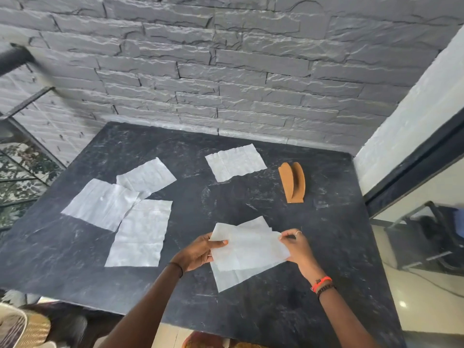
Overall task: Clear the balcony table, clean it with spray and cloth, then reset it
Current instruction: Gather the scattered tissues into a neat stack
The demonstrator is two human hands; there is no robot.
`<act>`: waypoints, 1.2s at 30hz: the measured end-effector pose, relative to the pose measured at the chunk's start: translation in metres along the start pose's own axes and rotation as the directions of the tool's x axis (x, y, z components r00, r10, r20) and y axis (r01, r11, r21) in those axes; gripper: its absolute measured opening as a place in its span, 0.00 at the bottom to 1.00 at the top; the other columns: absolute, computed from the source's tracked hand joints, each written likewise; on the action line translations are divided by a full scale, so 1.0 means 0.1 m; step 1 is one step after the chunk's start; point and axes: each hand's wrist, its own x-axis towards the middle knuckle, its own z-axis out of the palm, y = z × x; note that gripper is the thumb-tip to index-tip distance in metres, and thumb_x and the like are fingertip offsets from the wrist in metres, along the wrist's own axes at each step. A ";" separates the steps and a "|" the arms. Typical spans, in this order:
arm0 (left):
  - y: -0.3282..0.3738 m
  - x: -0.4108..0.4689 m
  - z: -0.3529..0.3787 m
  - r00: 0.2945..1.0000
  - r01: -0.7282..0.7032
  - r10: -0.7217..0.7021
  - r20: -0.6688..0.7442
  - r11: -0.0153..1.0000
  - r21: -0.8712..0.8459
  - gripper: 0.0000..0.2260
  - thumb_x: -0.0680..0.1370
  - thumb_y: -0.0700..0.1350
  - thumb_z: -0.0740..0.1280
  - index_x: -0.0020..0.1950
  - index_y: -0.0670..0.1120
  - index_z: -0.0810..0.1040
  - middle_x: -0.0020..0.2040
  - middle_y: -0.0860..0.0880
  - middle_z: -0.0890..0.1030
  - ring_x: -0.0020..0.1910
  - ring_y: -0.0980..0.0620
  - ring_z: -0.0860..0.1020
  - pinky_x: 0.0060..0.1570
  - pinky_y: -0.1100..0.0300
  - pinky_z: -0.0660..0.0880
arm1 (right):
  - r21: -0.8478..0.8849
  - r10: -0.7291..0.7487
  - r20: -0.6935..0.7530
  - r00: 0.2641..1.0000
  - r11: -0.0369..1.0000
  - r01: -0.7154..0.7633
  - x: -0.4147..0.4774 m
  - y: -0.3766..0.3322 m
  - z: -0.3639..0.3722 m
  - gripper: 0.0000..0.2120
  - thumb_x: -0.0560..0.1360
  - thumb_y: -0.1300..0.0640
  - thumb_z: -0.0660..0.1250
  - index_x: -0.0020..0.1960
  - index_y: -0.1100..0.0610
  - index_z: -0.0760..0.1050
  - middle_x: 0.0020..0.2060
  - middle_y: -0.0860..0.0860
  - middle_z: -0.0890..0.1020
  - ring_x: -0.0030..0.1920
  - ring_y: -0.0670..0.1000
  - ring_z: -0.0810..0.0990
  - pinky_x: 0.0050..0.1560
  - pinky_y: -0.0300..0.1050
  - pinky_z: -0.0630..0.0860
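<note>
Over the near middle of the dark stone table [288,305], both my hands hold white paper napkins [248,254]. My left hand [200,252] pinches their left edge, and my right hand [296,244] pinches the right edge. More unfolded napkins lie flat on the table: three overlapping ones at the left [100,204], [148,175], [143,233], and one alone at the back middle [234,162]. A brown wooden napkin holder [292,182] stands empty at the back right.
A grey stone-brick wall [226,71] backs the table. At the right are a white pillar [406,121] and a glass door [426,247]. A railing with plants beyond it [20,167] runs along the left. A woven seat [27,327] sits below the near left corner.
</note>
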 end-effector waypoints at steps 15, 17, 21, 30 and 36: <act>-0.12 -0.23 -0.13 0.944 -0.234 0.259 -0.206 0.963 0.136 0.21 0.72 0.40 0.75 0.63 0.49 0.75 0.58 0.49 0.83 0.53 0.51 0.83 0.45 0.53 0.81 | -0.117 -0.366 0.131 0.921 0.917 0.381 -0.06 -0.02 0.08 0.18 0.76 0.67 0.63 0.64 0.55 0.75 0.53 0.50 0.82 0.54 0.46 0.79 0.50 0.32 0.75; -0.18 -0.23 -0.13 0.934 -0.197 0.239 -0.265 0.964 0.176 0.23 0.72 0.38 0.75 0.65 0.45 0.73 0.57 0.46 0.82 0.50 0.50 0.84 0.42 0.51 0.82 | -0.209 -0.311 0.128 0.942 0.920 0.332 -0.01 0.02 0.12 0.17 0.76 0.68 0.63 0.63 0.58 0.76 0.53 0.55 0.83 0.54 0.52 0.81 0.55 0.44 0.76; -0.27 -0.24 -0.09 0.915 -0.089 0.200 -0.351 0.948 0.306 0.25 0.71 0.36 0.75 0.66 0.43 0.69 0.58 0.42 0.79 0.51 0.45 0.83 0.40 0.45 0.83 | -0.388 -0.262 0.094 0.960 0.878 0.278 0.09 0.13 0.14 0.13 0.74 0.70 0.63 0.58 0.63 0.77 0.53 0.57 0.84 0.54 0.58 0.81 0.59 0.56 0.74; -0.29 -0.30 -0.01 0.837 0.138 0.324 -0.441 0.655 0.743 0.29 0.71 0.52 0.75 0.66 0.48 0.67 0.44 0.50 0.79 0.38 0.51 0.81 0.40 0.55 0.78 | -0.628 -0.298 0.036 0.954 0.735 0.254 0.11 0.15 0.10 0.13 0.76 0.63 0.62 0.60 0.60 0.75 0.49 0.57 0.83 0.50 0.58 0.80 0.50 0.49 0.75; -0.52 -0.26 0.16 0.583 0.217 0.797 -0.160 0.037 0.975 0.20 0.67 0.58 0.76 0.54 0.50 0.80 0.51 0.47 0.79 0.48 0.45 0.80 0.49 0.51 0.75 | -0.845 -0.552 0.313 0.773 0.210 0.492 -0.01 0.22 0.25 0.16 0.79 0.59 0.59 0.64 0.52 0.76 0.63 0.49 0.74 0.62 0.52 0.71 0.61 0.45 0.70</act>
